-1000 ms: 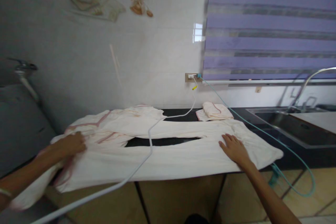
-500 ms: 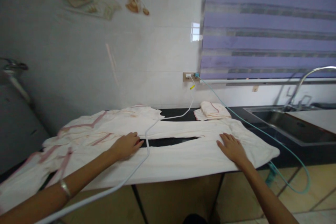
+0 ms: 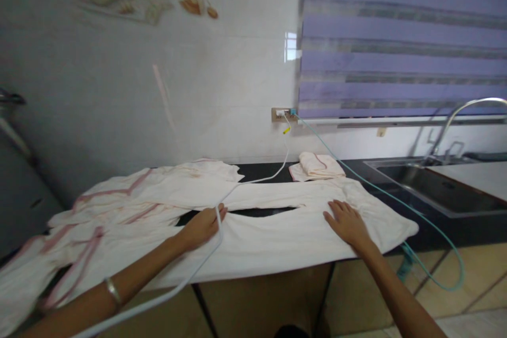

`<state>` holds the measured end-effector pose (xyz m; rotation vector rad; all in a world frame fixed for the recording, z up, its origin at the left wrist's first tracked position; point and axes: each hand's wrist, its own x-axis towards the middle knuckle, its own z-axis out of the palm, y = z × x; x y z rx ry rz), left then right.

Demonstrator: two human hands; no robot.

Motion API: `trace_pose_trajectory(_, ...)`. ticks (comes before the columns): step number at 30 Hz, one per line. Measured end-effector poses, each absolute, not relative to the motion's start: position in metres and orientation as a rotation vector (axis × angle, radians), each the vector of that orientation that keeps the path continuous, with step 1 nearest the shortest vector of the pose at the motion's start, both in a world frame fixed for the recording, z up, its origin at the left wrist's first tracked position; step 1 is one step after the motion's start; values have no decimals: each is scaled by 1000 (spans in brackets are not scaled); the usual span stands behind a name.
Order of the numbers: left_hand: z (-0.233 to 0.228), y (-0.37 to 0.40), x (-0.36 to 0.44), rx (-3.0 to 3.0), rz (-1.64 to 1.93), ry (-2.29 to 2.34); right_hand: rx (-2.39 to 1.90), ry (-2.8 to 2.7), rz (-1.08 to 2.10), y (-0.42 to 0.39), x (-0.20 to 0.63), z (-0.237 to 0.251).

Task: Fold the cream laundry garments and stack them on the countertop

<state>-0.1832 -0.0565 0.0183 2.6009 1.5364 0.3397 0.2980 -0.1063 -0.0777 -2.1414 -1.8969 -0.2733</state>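
White trousers (image 3: 269, 240) lie spread along the black counter, waist to the right and legs to the left, with a narrow gap between the legs. My left hand (image 3: 204, 227) is closed on the inner edge of the nearer leg, pinching the cloth. A white cable (image 3: 220, 232) passes across its fingers. Flat near the waist rests my right hand (image 3: 346, 222), fingers spread on the fabric. White garments with pink trim (image 3: 130, 190) lie crumpled at the left, touching the trouser legs.
A folded white cloth (image 3: 319, 165) sits at the back of the counter (image 3: 263, 171). From the wall socket (image 3: 283, 114) run the white cable and a teal cable (image 3: 380, 190), which loops over the front edge. A sink (image 3: 420, 185) with a tap (image 3: 446, 129) is at the right.
My left hand has moved slightly right and closed on the trouser leg's edge, drawing the cloth so the gap changes shape. My right hand stays flat. The view shifts a little.
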Motion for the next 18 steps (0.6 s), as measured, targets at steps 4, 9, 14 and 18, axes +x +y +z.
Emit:
trace_pose_trajectory(4, 28, -44, -190, 2540, 357, 1687, -2137, -1903, -275, -107, 298, -78)
trace_pose_trajectory(9, 29, -36, -204, 2504, 308, 1867, -2146, -1894, -269, -108, 297, -76)
trace_pose_trajectory(14, 21, -40, -217, 2519, 259, 1916, -2171, -1889, -264, -110, 294, -73)
trace_pose_trajectory(18, 23, -41, -228, 2546, 264, 1884, -2171, -1883, -267, -110, 294, -74)
